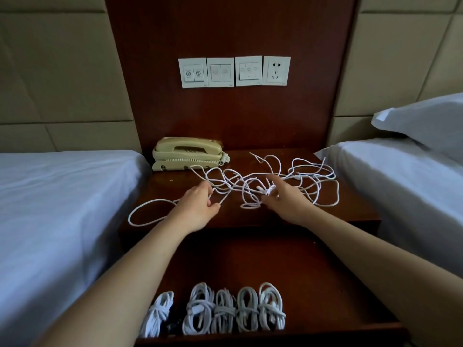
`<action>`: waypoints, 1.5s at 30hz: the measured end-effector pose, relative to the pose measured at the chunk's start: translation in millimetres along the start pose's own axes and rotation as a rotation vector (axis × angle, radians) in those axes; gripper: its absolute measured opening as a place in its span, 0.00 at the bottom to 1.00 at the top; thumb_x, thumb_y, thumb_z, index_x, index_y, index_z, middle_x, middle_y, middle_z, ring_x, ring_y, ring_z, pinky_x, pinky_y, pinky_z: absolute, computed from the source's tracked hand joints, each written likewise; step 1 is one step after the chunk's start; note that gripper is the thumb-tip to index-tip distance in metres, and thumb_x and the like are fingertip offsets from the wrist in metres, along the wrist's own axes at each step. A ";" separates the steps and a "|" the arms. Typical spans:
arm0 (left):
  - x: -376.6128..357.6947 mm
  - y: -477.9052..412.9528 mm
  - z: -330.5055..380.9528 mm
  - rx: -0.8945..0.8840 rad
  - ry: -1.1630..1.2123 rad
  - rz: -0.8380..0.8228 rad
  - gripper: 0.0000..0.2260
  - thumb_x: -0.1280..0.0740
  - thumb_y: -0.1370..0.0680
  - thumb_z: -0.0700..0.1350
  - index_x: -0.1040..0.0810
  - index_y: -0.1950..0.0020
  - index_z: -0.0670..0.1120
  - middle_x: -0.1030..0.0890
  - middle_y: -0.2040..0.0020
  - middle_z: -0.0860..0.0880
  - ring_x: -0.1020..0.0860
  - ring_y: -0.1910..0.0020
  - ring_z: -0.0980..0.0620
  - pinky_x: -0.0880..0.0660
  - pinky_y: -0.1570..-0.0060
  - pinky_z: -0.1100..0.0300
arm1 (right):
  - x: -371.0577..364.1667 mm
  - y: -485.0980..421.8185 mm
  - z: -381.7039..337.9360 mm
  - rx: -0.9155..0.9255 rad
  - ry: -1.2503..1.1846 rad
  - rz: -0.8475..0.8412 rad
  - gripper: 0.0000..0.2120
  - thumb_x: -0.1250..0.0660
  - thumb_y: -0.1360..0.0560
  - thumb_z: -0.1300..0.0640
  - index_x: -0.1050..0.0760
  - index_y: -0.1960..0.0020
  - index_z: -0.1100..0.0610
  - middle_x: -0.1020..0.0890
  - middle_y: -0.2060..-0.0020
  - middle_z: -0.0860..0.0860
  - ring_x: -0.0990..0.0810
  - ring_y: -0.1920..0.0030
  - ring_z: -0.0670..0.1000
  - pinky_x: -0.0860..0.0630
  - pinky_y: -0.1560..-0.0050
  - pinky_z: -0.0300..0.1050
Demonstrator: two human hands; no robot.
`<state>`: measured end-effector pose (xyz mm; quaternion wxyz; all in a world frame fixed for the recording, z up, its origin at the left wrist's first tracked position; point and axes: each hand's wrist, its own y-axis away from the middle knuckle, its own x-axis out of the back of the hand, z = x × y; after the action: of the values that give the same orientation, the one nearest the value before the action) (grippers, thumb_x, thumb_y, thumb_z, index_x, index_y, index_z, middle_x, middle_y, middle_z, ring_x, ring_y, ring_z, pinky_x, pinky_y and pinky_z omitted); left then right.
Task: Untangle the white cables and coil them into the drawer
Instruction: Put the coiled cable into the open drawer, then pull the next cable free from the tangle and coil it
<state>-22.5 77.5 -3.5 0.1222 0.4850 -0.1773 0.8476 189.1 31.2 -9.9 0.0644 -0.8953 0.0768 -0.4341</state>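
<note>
Head view shows me the white cables (pixel 263 180) as a thin, loose tangle of loops spread over the nightstand (pixel 350 216) top, with one long loop trailing past its left edge toward the bed (pixel 50 196). My left hand (pixel 198 209) pinches one strand between thumb and forefinger. My right hand (pixel 285 199) curls its fingers round a small knotted clump mid-tangle. Five coiled bundles (pixel 223 311) lie side by side in the open drawer (pixel 325 284) below. My left forearm (pixel 125 271) hides part of the leftmost one, the frame cuts off the drawer front, and I cannot make out a dark item (pixel 174 326) beside it.
</note>
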 end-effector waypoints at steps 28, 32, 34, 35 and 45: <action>-5.7 -20.8 24.8 -0.193 -0.158 0.516 0.07 0.35 0.22 0.47 0.22 0.45 0.48 0.29 0.36 0.48 0.32 0.37 0.45 0.35 0.41 0.51 | 24.9 -3.5 -16.1 0.295 -0.026 0.309 0.03 0.33 0.25 0.62 0.21 0.54 0.60 0.25 0.68 0.42 0.26 0.69 0.41 0.33 0.68 0.29; 3.7 -19.4 20.0 -0.133 -0.244 0.524 0.08 0.36 0.22 0.51 0.22 0.46 0.50 0.26 0.41 0.50 0.31 0.41 0.46 0.37 0.46 0.54 | 31.4 -6.0 -6.6 0.240 -0.046 0.403 0.04 0.33 0.24 0.62 0.20 0.52 0.61 0.22 0.64 0.51 0.25 0.67 0.46 0.32 0.68 0.32; 9.3 -19.6 16.0 -0.094 -0.246 0.517 0.09 0.37 0.22 0.53 0.22 0.47 0.51 0.24 0.44 0.50 0.31 0.42 0.46 0.39 0.46 0.54 | 32.1 -6.9 -3.0 0.215 -0.044 0.420 0.06 0.34 0.24 0.61 0.20 0.51 0.62 0.22 0.63 0.50 0.26 0.66 0.44 0.33 0.67 0.30; 11.6 -19.1 14.7 -0.080 -0.242 0.506 0.09 0.37 0.23 0.54 0.22 0.48 0.52 0.23 0.47 0.50 0.29 0.43 0.47 0.40 0.47 0.54 | 32.4 -7.4 -2.0 0.205 -0.038 0.427 0.06 0.34 0.24 0.61 0.20 0.51 0.62 0.22 0.64 0.50 0.26 0.67 0.45 0.33 0.67 0.32; 21.4 -16.0 7.0 -0.034 0.293 0.320 0.15 0.34 0.23 0.46 0.23 0.65 0.38 0.33 0.73 0.47 0.35 0.73 0.52 0.40 0.70 0.60 | 26.7 -13.0 17.4 0.028 0.048 0.403 0.12 0.34 0.23 0.59 0.20 0.64 0.59 0.26 0.75 0.49 0.28 0.72 0.51 0.35 0.72 0.32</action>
<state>-21.7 89.8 21.2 0.0188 0.3200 -0.2465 0.9146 220.2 39.6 2.3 0.1607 -0.8503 0.2497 -0.4345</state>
